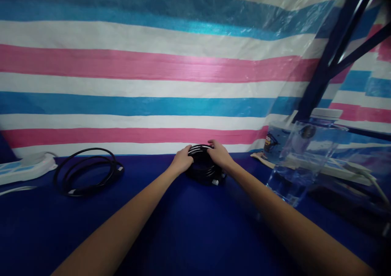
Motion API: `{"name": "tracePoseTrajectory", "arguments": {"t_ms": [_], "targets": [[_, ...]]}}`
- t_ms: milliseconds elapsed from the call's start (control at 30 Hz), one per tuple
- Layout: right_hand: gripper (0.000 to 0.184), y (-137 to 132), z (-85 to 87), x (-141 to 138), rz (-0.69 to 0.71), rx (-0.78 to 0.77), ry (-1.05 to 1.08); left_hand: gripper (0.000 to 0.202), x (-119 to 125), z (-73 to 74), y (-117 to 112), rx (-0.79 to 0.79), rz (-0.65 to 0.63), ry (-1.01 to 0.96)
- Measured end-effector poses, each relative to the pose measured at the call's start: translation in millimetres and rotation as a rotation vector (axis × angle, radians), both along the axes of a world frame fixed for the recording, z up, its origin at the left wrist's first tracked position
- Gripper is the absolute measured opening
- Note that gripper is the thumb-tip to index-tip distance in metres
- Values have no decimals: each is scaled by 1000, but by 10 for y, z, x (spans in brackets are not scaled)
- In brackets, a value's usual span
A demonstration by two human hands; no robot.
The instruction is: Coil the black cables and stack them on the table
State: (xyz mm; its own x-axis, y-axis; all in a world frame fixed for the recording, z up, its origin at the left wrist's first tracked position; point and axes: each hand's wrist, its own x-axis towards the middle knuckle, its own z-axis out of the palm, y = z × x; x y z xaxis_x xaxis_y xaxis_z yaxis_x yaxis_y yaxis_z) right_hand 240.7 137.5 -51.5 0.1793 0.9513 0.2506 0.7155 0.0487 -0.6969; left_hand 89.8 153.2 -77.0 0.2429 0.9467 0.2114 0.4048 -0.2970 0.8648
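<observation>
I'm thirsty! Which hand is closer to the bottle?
Right. The right hand holds the coil, left of the bottle; the left hand holds the coil's far side.

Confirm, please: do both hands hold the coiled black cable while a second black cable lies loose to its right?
Not quite. The left hand and right hand do hold the coiled black cable, but the head view shows the second black cable lying loose to its left, not right.
</observation>
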Motion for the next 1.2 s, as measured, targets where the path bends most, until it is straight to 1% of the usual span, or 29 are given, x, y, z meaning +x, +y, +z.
{"name": "tracePoseTrajectory", "arguments": {"t_ms": [133,233,400,500,600,700,833,900,967,1100,1133,1200], "targets": [[32,5,30,1,32,-7,-42,34,-93,45,42,46,-16,-38],[31,7,81,34,48,6,-81,35,-125,61,53,80,9,-115],[29,9,172,80,72,22,-177,33,-76,-17,64,80,35,-240],[26,-45,200,68,107,41,-231,28,-46,-62,69,76,23,-267],[24,-139,201,32,179,64,-279,21,-34,-52,62,72,0,-246],[19,-184,180,11,216,71,-321,23,-10,34,72,66,31,-216],[23,-91,163,42,141,80,-325,26,83,169,145,25,106,-130],[26,-23,176,79,114,79,-324,26,136,179,190,-7,149,-66],[27,15,195,123,124,52,-341,27,170,143,223,-38,165,-9],[31,-49,212,180,223,-16,-402,32,142,51,231,-35,90,35],[35,-84,209,181,257,-29,-423,36,121,43,219,-15,57,39],[48,-143,199,162,309,-59,-478,43,79,51,183,29,-24,55]]}}
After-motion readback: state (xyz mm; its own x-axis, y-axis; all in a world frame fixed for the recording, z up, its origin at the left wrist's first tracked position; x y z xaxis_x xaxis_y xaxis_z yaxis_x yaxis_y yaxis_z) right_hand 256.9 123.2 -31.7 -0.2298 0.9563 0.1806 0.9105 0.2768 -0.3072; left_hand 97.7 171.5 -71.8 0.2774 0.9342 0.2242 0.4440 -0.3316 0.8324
